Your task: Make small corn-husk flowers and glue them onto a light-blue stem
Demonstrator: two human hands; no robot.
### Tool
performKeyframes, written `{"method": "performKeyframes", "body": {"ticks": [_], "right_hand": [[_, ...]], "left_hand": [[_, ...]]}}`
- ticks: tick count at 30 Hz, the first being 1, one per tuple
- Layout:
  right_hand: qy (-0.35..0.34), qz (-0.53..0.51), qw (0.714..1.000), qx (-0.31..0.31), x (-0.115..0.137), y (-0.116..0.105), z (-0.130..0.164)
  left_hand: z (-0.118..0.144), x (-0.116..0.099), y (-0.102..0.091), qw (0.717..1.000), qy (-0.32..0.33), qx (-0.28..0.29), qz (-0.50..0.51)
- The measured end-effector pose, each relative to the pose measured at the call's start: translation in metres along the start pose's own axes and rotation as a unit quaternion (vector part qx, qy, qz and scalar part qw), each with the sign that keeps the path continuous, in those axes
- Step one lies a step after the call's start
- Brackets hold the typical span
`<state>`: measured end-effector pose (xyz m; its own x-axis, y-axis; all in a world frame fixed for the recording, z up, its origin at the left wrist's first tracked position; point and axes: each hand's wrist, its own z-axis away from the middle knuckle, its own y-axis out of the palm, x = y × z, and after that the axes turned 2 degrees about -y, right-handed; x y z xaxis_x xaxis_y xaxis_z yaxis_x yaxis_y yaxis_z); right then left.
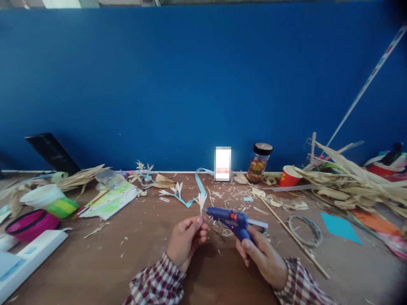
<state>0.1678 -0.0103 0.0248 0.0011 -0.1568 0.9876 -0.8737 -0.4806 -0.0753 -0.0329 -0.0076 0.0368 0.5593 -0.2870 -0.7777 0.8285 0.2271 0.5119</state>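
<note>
Two hands (pixel 187 240) grip, left a flower (pixel 201 201), right (pixel 266 257) a glue gun (pixel 227 217), open table (pixel 213 277) between.

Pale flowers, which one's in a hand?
The pale flower pinched in the left hand, by the glue gun; the others, including the blue-stemmed flower, rest on the table.

Glue gun (pixel 222 214): dark blue. Flower (pixel 201 201): cream. Sleeves (pixel 159 277): maroon-and-white check. Wall (pixel 190 84): solid blue. Counter (pixel 108 262): brown. Ribbon (pixel 200 183): pale blue. Cup (pixel 288 177): red, white rim, yellow print. Paper (pixel 341 228): plain bright blue. Jar lid (pixel 263 148): black. Pouch (pixel 34 226): magenta, black band. Power strip (pixel 38 259): white.
</note>
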Motion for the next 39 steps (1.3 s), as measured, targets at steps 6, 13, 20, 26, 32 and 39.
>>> {"method": "performKeyframes", "body": {"ticks": [6, 13, 20, 26, 32, 39], "right_hand": [[0.010, 0.003, 1.000, 0.004, -0.002, -0.001, 0.001], [0.002, 0.000, 1.000, 0.003, -0.002, 0.000, -0.001], [0.004, 0.003, 1.000, 0.007, 0.000, 0.000, -0.001], [-0.002, 0.001, 1.000, 0.009, 0.000, -0.001, -0.001], [0.004, 0.003, 1.000, 0.010, -0.001, -0.001, 0.000], [-0.003, 0.002, 1.000, 0.016, -0.005, -0.002, 0.000]], "left_hand": [[-0.001, 0.000, 0.000, 1.000, 0.005, 0.004, -0.002], [-0.003, 0.002, -0.001, 1.000, 0.004, 0.000, -0.006], [-0.002, -0.004, 0.000, 1.000, -0.010, 0.004, -0.007], [0.000, -0.010, 0.000, 1.000, -0.019, 0.009, 0.003], [-0.003, -0.005, -0.001, 1.000, -0.012, -0.014, -0.005], [-0.004, -0.005, -0.001, 1.000, -0.010, -0.006, -0.016]]}}
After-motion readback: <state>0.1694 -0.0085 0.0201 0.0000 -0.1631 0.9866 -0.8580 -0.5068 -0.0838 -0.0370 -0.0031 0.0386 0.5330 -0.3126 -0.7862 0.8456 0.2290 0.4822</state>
